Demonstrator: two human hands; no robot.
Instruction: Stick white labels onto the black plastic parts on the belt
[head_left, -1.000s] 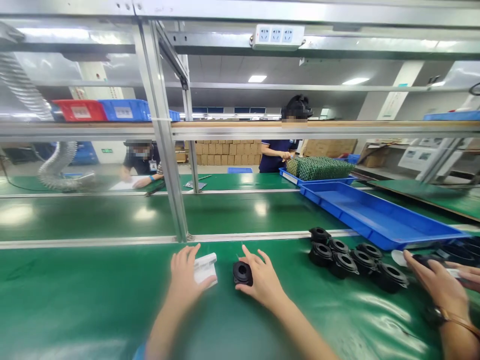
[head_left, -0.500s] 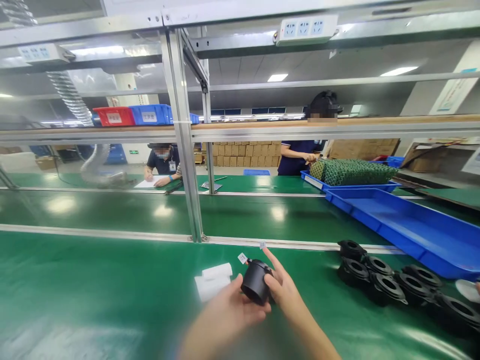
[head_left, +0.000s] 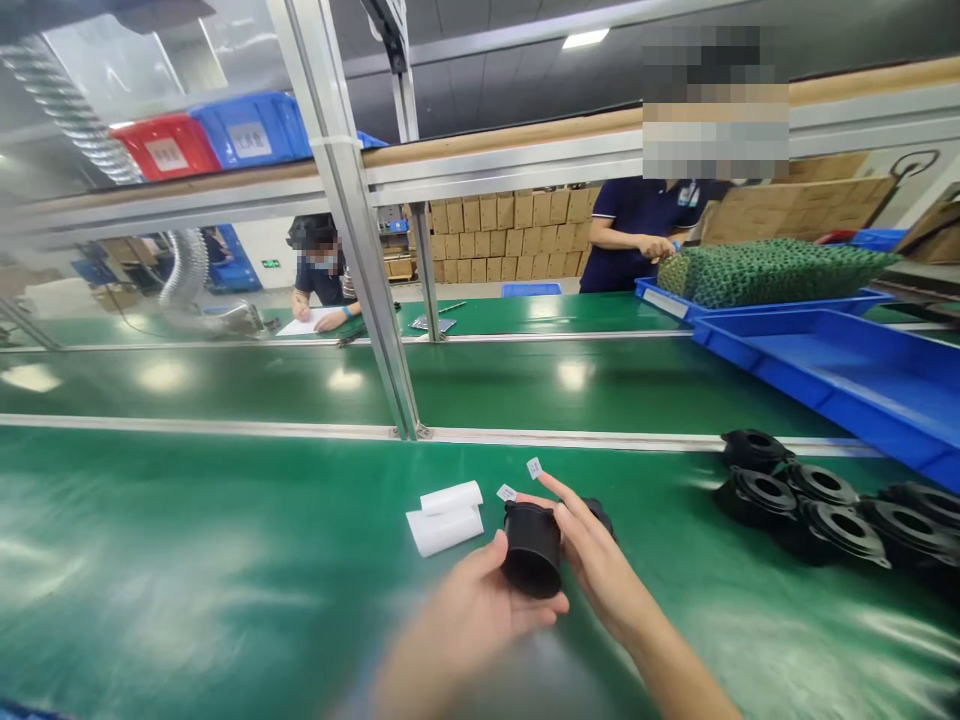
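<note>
In the head view, the left hand curls its fingers round a black cup, tipped over the green bench. Right hand beside it, fingers loosely stretched, small labels at two tips. Labelling, I'd judge; sticking one calls for steadiness.

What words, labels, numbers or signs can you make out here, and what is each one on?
No text can be read with certainty:
Label on the red bin: blurred.
Label on the blue bin: seemingly Chinese characters, blurred.
Label on the blue tray under the green mesh: too small.
Green wall sign: too small.
Badge on the standing co-worker: too small.
Two stickers on the fingers of the right hand: too small.
</note>
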